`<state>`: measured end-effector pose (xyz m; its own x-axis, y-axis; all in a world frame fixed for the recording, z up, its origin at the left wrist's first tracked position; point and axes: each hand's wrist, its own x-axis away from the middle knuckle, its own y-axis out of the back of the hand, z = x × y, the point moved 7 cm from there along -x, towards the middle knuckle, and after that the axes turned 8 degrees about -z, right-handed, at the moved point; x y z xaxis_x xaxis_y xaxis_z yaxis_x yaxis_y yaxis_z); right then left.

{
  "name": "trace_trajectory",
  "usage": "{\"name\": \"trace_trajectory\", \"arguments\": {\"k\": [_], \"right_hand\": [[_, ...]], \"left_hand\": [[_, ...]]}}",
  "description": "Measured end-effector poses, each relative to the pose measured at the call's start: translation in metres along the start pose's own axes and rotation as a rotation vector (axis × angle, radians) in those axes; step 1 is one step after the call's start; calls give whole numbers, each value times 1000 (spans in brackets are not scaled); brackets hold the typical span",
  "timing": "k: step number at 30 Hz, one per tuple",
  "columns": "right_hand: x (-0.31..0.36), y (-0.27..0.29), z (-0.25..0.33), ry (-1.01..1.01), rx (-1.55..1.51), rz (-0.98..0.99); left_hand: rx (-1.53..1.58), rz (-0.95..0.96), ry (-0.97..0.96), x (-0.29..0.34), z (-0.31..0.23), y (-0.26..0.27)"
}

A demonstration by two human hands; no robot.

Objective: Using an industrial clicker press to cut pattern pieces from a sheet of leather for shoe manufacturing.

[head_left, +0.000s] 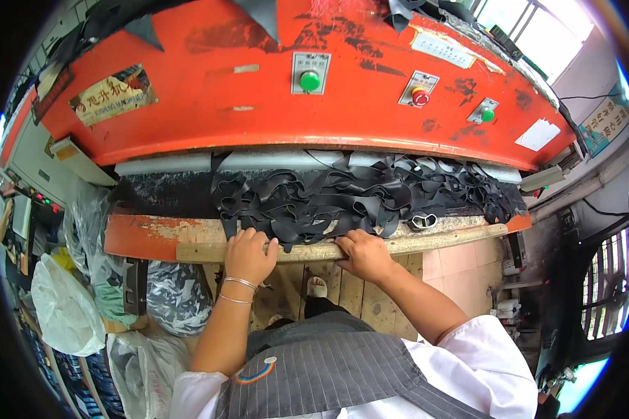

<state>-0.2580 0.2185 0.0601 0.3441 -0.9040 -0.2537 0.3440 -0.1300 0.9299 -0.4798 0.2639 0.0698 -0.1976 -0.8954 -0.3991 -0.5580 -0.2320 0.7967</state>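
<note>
Below three buttons [309, 81], left hand [249, 255] and right hand [367, 255] curl their grip over one wooden rail [306, 252].

Across the top of the frame, the red machine housing [223, 91] blocks reach from above. Tangled black strips [314, 192] crowd the middle and right; at centre left, the barer black surface [164, 197] lets a hand pass from the front, over the wooden bar [203, 252]. Left hand [250, 255] and right hand [365, 253] obstruct that bar mid-frame, leaving a narrow gap between them.
</note>
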Motion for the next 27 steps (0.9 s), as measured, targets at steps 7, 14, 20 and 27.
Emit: {"name": "trace_trajectory", "arguments": {"k": [7, 14, 20, 27], "right_hand": [[-63, 26, -17, 184, -28, 338], [-210, 15, -25, 909, 69, 9], [-275, -86, -38, 1273, 15, 133], [-310, -22, -52, 1151, 8, 102]], "left_hand": [[58, 274, 51, -51, 26, 2], [332, 140, -118, -141, 35, -27], [100, 15, -217, -182, 103, -123], [45, 59, -231, -190, 121, -142]]}}
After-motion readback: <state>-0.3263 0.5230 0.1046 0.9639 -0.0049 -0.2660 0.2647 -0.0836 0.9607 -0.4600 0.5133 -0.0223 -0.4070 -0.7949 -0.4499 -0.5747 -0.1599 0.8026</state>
